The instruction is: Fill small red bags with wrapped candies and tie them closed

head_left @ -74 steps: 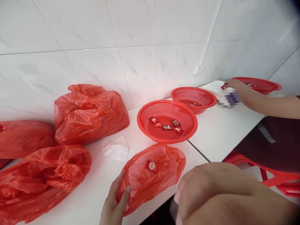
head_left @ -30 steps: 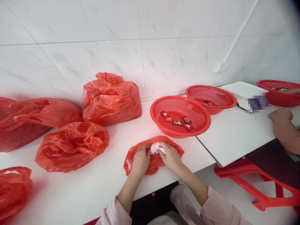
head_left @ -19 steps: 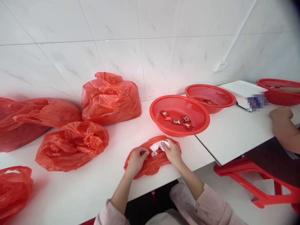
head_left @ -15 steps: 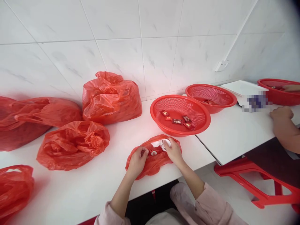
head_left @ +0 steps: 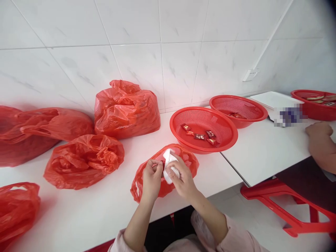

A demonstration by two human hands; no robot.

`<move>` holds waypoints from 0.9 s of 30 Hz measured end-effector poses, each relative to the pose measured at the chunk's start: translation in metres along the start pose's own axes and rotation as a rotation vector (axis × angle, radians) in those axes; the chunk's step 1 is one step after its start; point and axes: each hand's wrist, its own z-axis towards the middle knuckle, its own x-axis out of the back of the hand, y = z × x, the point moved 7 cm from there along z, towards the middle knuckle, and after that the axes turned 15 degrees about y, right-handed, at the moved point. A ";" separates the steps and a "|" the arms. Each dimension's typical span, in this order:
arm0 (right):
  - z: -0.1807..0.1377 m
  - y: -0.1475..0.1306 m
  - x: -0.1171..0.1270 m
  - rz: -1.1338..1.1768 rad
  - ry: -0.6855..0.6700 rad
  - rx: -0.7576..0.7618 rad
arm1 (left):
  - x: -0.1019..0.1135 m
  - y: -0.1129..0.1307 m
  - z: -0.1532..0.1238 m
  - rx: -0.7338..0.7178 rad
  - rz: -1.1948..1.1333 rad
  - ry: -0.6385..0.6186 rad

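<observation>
Between the fingers of my left hand (head_left: 153,176) is a small dark red wrapped candy (head_left: 163,163), mostly hidden. My right hand (head_left: 183,176) grips a crumpled white tissue (head_left: 168,169) and presses it against the candy's side. Both hands are over an opened red plastic bag (head_left: 191,162) lying on the table. Just behind this bag stands a red mesh basket (head_left: 203,147) with several red and brown wrapped candies (head_left: 200,137) at its bottom.
More red plastic bags (head_left: 127,113) line the left side of the white table (head_left: 110,213). Another mesh basket (head_left: 238,120) stands behind the first. At right are a white tray (head_left: 275,99), a third basket (head_left: 315,108), another person's arm (head_left: 319,141) and a red stool (head_left: 265,190).
My right hand has moved left with the tissue, bringing it against the candy in my left hand. The hands are now close together, and the candy's printed face is covered.
</observation>
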 end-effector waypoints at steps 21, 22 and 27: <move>0.025 0.031 0.015 0.151 0.272 -0.375 | -0.024 -0.003 -0.018 0.016 -0.185 -0.065; 0.026 0.031 0.015 0.163 0.278 -0.391 | -0.024 -0.002 -0.018 0.013 -0.187 -0.058; 0.031 0.044 0.012 0.245 0.287 -0.507 | -0.025 0.003 -0.020 0.029 -0.198 -0.076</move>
